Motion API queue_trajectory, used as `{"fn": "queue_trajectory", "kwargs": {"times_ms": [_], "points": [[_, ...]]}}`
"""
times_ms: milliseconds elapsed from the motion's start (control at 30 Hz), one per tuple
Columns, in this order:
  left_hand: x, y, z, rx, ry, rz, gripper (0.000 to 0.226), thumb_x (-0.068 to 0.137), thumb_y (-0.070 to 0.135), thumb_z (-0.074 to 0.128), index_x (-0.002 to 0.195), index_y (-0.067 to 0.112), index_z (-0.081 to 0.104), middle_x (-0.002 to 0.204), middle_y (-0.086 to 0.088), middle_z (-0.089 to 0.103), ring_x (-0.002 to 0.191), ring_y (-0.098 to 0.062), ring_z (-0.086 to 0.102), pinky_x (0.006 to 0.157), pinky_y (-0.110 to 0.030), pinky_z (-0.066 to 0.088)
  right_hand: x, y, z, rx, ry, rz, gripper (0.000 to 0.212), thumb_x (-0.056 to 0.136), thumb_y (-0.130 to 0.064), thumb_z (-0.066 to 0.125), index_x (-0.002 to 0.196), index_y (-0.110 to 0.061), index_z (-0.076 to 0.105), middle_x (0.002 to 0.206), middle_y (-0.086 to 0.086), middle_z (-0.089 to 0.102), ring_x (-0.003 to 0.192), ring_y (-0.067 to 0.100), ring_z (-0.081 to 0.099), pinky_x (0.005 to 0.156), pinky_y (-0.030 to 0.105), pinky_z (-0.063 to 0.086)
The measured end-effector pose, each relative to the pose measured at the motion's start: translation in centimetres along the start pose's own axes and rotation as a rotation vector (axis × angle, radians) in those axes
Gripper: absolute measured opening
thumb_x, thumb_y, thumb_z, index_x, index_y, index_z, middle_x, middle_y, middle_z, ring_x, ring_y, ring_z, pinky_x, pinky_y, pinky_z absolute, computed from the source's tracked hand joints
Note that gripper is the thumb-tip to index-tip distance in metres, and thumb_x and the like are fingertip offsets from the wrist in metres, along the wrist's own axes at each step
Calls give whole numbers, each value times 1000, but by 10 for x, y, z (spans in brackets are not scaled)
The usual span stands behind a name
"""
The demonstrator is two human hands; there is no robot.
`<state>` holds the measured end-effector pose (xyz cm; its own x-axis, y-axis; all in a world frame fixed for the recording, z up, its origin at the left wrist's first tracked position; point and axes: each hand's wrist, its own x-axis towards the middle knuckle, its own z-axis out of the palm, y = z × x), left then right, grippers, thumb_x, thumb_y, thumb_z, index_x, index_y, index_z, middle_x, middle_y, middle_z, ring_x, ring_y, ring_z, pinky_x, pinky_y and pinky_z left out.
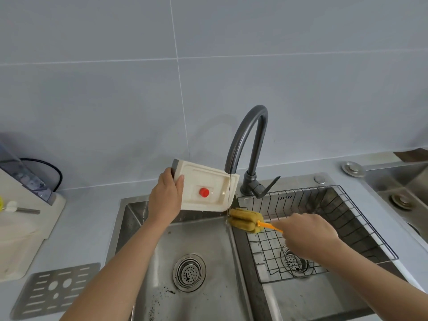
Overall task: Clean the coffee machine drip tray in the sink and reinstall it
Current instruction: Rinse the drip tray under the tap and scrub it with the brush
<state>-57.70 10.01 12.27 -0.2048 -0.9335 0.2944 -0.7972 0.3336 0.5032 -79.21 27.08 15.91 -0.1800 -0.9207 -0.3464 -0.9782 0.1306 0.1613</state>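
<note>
My left hand (165, 198) grips the left end of the cream drip tray (206, 181), tilted up over the left sink basin (208, 239); a red float (204, 192) shows inside it. A thin stream of water (229, 193) falls from the grey faucet (249, 144) past the tray's right edge. My right hand (310, 235) holds the orange handle of a yellow sponge brush (245, 220), whose head sits just below the tray's right corner, under the stream. The metal drip tray grate (54, 290) lies flat on the counter at lower left.
The coffee machine (25, 205) stands at the left edge with a black cable behind it. A wire rack (324, 228) fills the right sink basin. Coffee grounds speckle the left basin near its drain (189, 272). Another sink (403, 188) lies at far right.
</note>
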Motion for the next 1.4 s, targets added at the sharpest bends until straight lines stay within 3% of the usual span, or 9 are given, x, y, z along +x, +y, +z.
{"fn": "queue_trajectory", "kwargs": {"times_ms": [67,133,433,600,767,900,1033,1233,1400], "points": [[0,-3,1,-40,-11,-48,39,97,29,30,119,-1,43,109,-19,58,89,-33,59,66,-35,43,-2,5,5,52,6,46,39,92,-12,33,123,-31,48,102,2,63,91,25,61,65,29,37],[0,-5,4,-100,-30,-109,38,98,28,28,116,-1,45,106,-19,58,84,-28,53,66,-34,39,-2,10,9,97,5,81,40,93,-13,34,124,-34,48,103,1,64,92,23,62,65,28,39],[-7,-8,9,-294,-85,-254,43,99,28,23,110,-5,49,90,-13,53,85,-30,51,72,-34,35,-2,33,28,414,0,245,30,95,-23,35,114,-34,56,66,-10,52,60,10,51,57,24,41],[-11,-7,13,-355,-103,-322,46,99,29,22,111,-7,49,104,-25,58,89,-30,49,76,-33,34,2,33,44,597,13,306,29,96,-22,37,115,-32,57,64,-6,53,51,8,46,50,21,38],[-14,-5,15,-362,-127,-347,49,99,30,22,112,-9,49,110,-26,57,88,-26,47,76,-31,31,23,29,76,804,27,384,24,94,-16,41,90,-34,56,60,-3,50,50,11,43,48,29,40],[-17,-5,16,-351,-148,-367,51,99,31,21,115,-9,49,116,-27,56,106,-36,52,81,-33,33,40,23,113,915,24,436,26,93,-13,43,111,-17,61,63,1,52,53,13,45,47,25,36],[-19,-3,17,-344,-171,-385,52,99,31,20,114,-9,49,117,-27,55,107,-36,51,83,-35,35,54,12,139,1004,15,481,16,93,-12,44,91,-20,58,61,0,50,52,13,43,52,28,38],[-20,-2,19,-348,-178,-398,52,99,32,20,116,-8,49,121,-26,54,111,-36,50,87,-37,36,68,-2,161,1060,-30,496,29,93,-11,45,120,-10,55,64,0,49,53,13,44,48,24,38],[-21,0,19,-343,-175,-390,52,99,31,20,116,-8,49,120,-26,55,110,-36,50,82,-32,31,74,-10,168,990,-106,429,46,92,-8,46,137,-8,36,76,4,51,58,13,44,47,21,34]]}}
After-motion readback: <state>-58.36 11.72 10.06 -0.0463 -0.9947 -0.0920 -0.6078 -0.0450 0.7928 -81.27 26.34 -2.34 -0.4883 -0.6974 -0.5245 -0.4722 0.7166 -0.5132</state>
